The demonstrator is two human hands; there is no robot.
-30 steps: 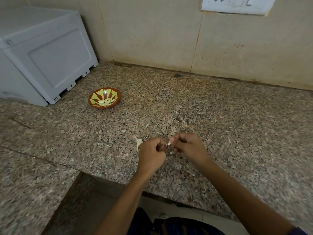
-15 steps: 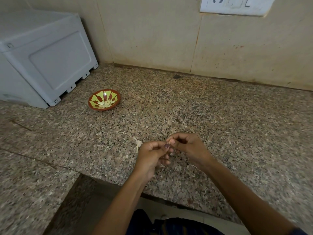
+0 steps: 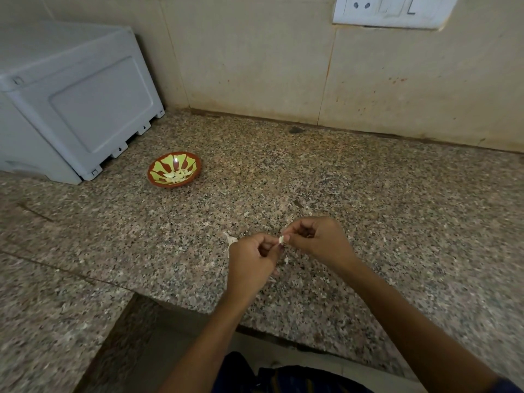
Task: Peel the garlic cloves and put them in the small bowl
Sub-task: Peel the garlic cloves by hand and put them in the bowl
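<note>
Pale and papery, a garlic clove (image 3: 281,239) is pinched between the fingertips of the left hand (image 3: 251,260) and the right hand (image 3: 317,239), just above the near part of the tabletop (image 3: 368,194). Both grips are closed on it, thumb against curled fingers; how much skin is left on it cannot be told. The clove is small and probably slick once bared, so it could be squeezed out of the pinch and dropped over the tabletop's near edge. Thin flakes of skin (image 3: 231,239) lie scattered beside the hands and could be mistaken for garlic or carried along with it. The small bowl (image 3: 174,170), round, shallow, brown-rimmed and glazed with green petals, stands well apart to the left and further back, with pale peeled cloves (image 3: 175,175) already in it. The tabletop is speckled polished granite. A boxy white plastic appliance (image 3: 71,109) stands near the bowl.
</note>
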